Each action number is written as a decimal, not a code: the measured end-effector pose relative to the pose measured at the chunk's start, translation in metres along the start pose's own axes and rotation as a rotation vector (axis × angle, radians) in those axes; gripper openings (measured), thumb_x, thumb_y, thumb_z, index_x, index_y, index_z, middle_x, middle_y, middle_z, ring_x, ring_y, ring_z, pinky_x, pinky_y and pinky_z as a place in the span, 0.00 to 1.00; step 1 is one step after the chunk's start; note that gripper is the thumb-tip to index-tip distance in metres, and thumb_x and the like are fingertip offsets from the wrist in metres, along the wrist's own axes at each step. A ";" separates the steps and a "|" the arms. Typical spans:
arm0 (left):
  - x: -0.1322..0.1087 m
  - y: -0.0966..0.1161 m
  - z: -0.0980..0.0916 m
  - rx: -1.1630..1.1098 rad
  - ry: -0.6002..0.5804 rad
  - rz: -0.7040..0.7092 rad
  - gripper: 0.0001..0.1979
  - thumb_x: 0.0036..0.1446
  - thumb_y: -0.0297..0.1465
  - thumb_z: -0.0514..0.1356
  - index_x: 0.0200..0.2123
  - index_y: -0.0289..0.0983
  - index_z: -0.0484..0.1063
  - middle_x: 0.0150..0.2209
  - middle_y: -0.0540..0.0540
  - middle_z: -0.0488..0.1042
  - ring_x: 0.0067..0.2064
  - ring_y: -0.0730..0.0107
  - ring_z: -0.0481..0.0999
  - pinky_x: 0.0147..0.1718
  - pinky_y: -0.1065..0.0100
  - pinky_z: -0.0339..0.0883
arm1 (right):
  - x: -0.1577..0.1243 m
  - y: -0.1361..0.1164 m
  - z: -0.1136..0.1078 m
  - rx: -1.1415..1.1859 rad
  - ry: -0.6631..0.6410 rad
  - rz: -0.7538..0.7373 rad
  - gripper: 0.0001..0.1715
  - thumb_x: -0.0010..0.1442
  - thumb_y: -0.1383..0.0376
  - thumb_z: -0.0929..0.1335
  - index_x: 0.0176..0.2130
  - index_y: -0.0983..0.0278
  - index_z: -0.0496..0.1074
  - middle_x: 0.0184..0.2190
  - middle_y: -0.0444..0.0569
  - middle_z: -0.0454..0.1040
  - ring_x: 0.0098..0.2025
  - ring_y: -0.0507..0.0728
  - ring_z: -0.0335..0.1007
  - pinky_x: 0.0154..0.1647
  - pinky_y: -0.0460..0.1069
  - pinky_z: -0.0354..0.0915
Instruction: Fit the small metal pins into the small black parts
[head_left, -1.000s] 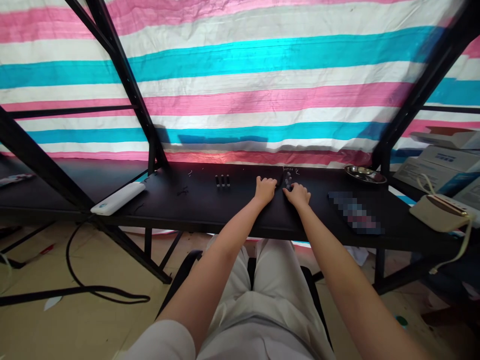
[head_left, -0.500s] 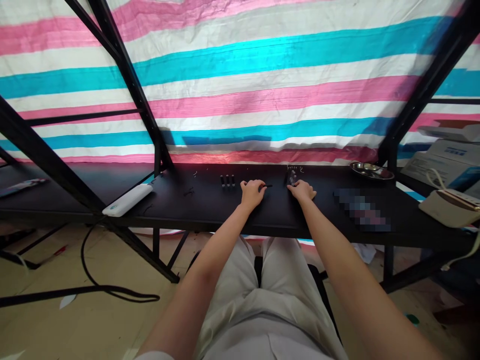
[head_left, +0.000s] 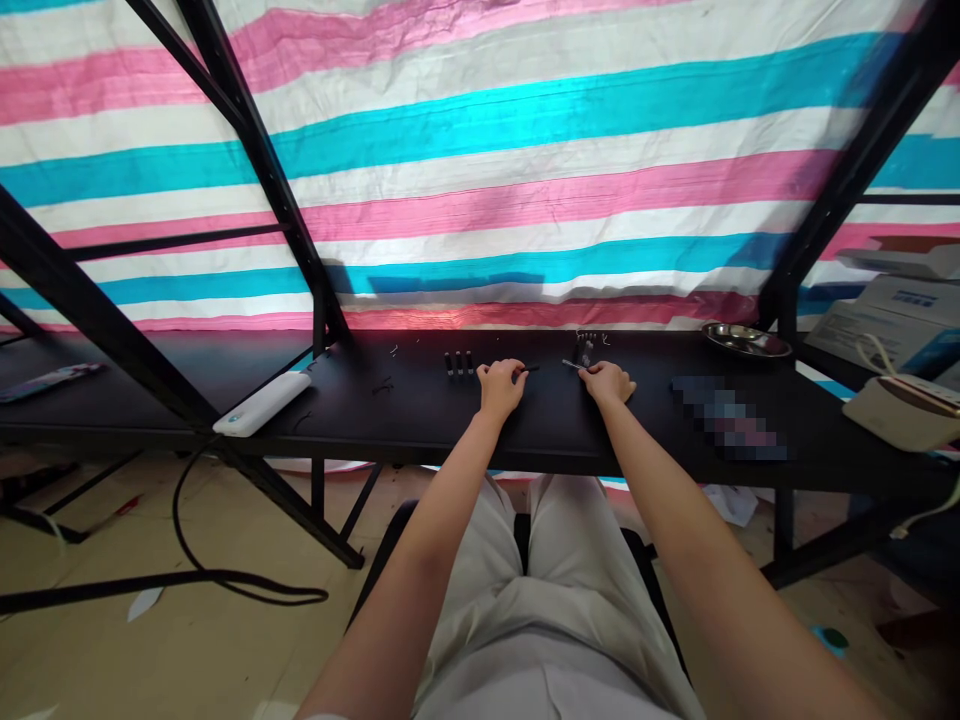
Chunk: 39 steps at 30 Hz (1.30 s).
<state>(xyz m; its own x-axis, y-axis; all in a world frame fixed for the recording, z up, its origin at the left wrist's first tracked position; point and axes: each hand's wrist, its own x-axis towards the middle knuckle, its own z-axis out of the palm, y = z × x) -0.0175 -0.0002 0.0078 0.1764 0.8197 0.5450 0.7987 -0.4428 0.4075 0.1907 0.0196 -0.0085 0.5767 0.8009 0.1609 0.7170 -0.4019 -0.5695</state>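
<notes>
Low over the black tabletop (head_left: 420, 420), my left hand (head_left: 499, 386) is closed on a short thin black stick (head_left: 532, 369) whose end points right. To its left, three small black tubes with light bands (head_left: 460, 364) stand in a row. My right hand (head_left: 610, 383) pinches a thin pale rod (head_left: 573, 364) that points left, toward the black stick; the two are apart. Just behind the right fingers is a cluster of small dark and clear pieces (head_left: 586, 349), partly hidden, with tiny white bits near it. The exact kind of these small parts is too small to tell.
A shiny metal dish (head_left: 747, 341) sits at the back right, with a blurred flat object (head_left: 729, 418) in front of it. A beige pouch (head_left: 904, 412) and white boxes (head_left: 911, 310) are far right. At left lies a long white device (head_left: 264, 403) beside a black frame post (head_left: 281, 205).
My right hand has drawn a thin pale rod clear of the cluster, and it now shows between the fingertips. The left hand keeps its black stick, almost unmoved. The view has shifted slightly.
</notes>
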 end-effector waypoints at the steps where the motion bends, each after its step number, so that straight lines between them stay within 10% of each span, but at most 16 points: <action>1: 0.000 0.000 0.001 -0.009 0.012 -0.003 0.06 0.58 0.33 0.55 0.38 0.40 0.70 0.37 0.50 0.76 0.42 0.67 0.71 0.47 0.60 0.51 | 0.000 0.000 0.000 -0.003 0.006 -0.010 0.12 0.53 0.55 0.68 0.35 0.58 0.76 0.41 0.51 0.75 0.46 0.62 0.64 0.46 0.55 0.52; 21: 0.000 -0.003 0.005 -0.065 0.025 -0.029 0.04 0.56 0.30 0.58 0.36 0.40 0.70 0.36 0.50 0.76 0.41 0.67 0.72 0.46 0.61 0.50 | 0.004 0.007 0.010 0.083 -0.010 -0.156 0.07 0.52 0.59 0.69 0.30 0.59 0.75 0.34 0.50 0.73 0.41 0.62 0.64 0.45 0.59 0.52; 31: 0.004 -0.006 0.004 -0.127 0.032 -0.218 0.03 0.55 0.29 0.59 0.35 0.40 0.71 0.35 0.50 0.76 0.41 0.67 0.72 0.48 0.59 0.50 | 0.002 0.007 0.020 0.403 -0.046 -0.735 0.07 0.52 0.62 0.66 0.30 0.62 0.72 0.28 0.46 0.65 0.29 0.53 0.61 0.34 0.49 0.59; 39: 0.005 -0.008 0.005 -0.155 0.043 -0.304 0.03 0.54 0.29 0.59 0.34 0.40 0.72 0.34 0.51 0.77 0.40 0.67 0.73 0.49 0.58 0.50 | -0.006 0.001 0.022 0.569 -0.110 -0.823 0.08 0.52 0.60 0.66 0.30 0.63 0.69 0.26 0.45 0.64 0.25 0.51 0.58 0.31 0.49 0.61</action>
<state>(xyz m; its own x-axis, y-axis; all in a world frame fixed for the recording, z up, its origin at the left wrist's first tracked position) -0.0202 0.0098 0.0036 -0.0837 0.9079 0.4107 0.7133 -0.2332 0.6610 0.1790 0.0245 -0.0276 -0.0736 0.7820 0.6189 0.5662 0.5436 -0.6196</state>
